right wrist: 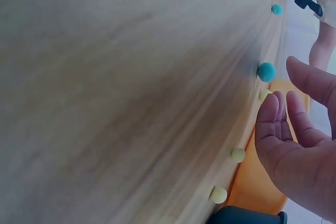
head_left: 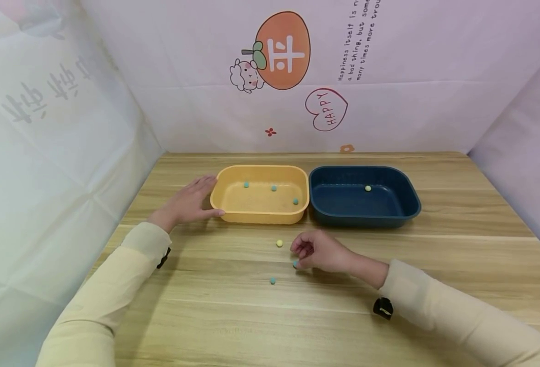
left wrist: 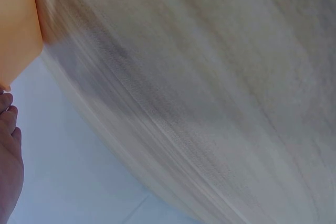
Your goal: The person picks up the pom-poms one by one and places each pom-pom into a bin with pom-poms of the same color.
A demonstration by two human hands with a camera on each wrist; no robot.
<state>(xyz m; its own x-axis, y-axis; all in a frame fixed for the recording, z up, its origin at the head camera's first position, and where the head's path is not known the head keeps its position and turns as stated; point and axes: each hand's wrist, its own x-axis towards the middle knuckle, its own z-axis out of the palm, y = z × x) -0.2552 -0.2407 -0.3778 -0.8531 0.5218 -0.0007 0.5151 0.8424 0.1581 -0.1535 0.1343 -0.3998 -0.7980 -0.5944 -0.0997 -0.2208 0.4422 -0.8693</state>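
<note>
My left hand (head_left: 190,203) rests against the left end of an orange-yellow bin (head_left: 261,217), fingers straight along its side and thumb at the near rim. In the left wrist view the fingertips of that hand (left wrist: 9,153) meet the bin's edge (left wrist: 21,22). Over the table my right hand (head_left: 321,251) bends its fingers above a small teal ball (head_left: 295,264). In the right wrist view a gap separates thumb and fingers, and the teal ball (right wrist: 266,72) lies just beyond them on the wood. Nearby are a pale yellow ball (head_left: 279,243) and another teal ball (head_left: 273,281).
A dark blue bin (head_left: 366,221) stands right beside the orange-yellow one, with a yellow ball (head_left: 368,188) inside. Teal balls (head_left: 274,188) lie in the orange-yellow bin. More yellow balls (right wrist: 238,155) show in the right wrist view. A printed cloth (head_left: 205,117) hangs behind the table.
</note>
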